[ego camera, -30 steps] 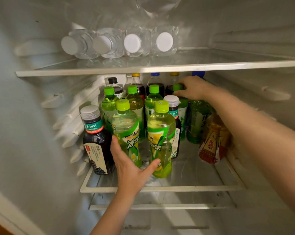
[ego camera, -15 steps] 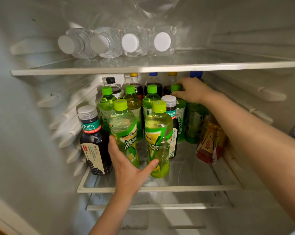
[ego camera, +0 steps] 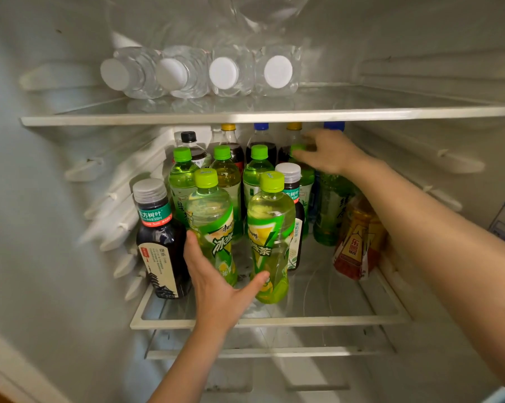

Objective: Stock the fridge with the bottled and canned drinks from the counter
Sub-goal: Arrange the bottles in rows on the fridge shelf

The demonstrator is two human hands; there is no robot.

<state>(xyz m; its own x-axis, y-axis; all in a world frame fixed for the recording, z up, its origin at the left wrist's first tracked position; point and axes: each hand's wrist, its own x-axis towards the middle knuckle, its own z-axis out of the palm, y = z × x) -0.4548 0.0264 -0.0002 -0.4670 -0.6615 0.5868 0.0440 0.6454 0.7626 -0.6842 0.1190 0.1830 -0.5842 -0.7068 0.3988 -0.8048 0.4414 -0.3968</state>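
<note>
Inside, the left hand (ego camera: 216, 286) lies spread, grip released, against two glossy clear-plastic tea bottles (ego camera: 210, 216), while the right hand (ego camera: 329, 152) pinches a round green cap (ego camera: 297, 148) at the rear.

Glossy clear plastic bottles (ego camera: 270, 237) — smooth glass shelf (ego camera: 274, 114), white-trimmed.

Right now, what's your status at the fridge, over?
Left hand pressing two front green bottles. Right hand pinching rear green cap. Red cartons crowd right side.
</note>
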